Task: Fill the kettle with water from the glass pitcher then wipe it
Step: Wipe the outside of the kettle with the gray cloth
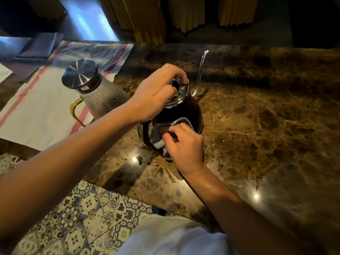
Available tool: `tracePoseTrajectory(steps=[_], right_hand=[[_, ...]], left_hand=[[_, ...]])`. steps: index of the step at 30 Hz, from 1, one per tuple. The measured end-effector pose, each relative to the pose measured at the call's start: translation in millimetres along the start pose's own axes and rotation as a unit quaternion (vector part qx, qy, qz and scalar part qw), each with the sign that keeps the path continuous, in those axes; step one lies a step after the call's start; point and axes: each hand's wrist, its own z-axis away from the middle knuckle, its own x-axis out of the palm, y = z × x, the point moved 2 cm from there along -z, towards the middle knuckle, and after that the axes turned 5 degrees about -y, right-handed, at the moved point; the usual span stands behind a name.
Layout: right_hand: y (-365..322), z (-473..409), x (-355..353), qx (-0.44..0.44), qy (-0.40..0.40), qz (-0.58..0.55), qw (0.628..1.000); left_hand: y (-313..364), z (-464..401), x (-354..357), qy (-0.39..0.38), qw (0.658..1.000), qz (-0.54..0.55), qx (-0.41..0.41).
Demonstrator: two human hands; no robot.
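Both hands work on the kettle (181, 109), which stands upright on the brown marbled counter (266, 116).

Left hand (156, 92): reaches in from the left and rests on top of the kettle. Its fingers are curled over the polished metal lid (179, 92), gripping it around the knob. The lid sits on the kettle's opening.

Right hand (185, 144): positioned at the near side of the kettle body. Its fingers are bent and pinch a grey cloth (158, 137), which is pressed against the dark, glossy wall of the kettle. Part of the cloth hangs below the hand.

Kettle: dark body, with a thin gooseneck spout (201, 70) rising on the far side and curving toward the upper right. A dark handle (142, 131) is visible at the near left, just beside the cloth.

Glass pitcher (97, 94): stands to the left of the kettle, near it but apart. It has a textured, frosted-looking body, a round metal cap on top and a yellow handle at its lower left. It rests on a white towel with red stripes (40, 115) that lies spread on the counter.

Counter surface: small dark wet-looking patches lie just in front of the kettle base. Bright light reflections show on the near part.

Patterned floor tiles (79, 218) are visible below the counter edge.
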Motion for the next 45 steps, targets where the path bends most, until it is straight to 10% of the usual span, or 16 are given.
tracePoseTrajectory(steps=[11,22,30,45], right_hand=[[20.4,19.4,-26.9,0.193,-0.232,0.014,0.953],[113.3,-84.5,-82.6,0.480,0.012,-0.385,0.788],[97.8,-129.5,-45.5,0.398,-0.080,-0.337,0.850],[109.7,-92.3,-84.0,0.325,-0.213,-0.373,0.842]], left_hand=[[0.5,2.1,-0.4,-0.005,1.000,0.018,-0.022],[1.1,1.6,-9.6,-0.060,0.995,0.074,-0.029],[2.5,5.8,-2.2,-0.020,0.996,-0.082,0.034],[0.5,4.7,-8.3,-0.081,0.990,-0.071,0.091]])
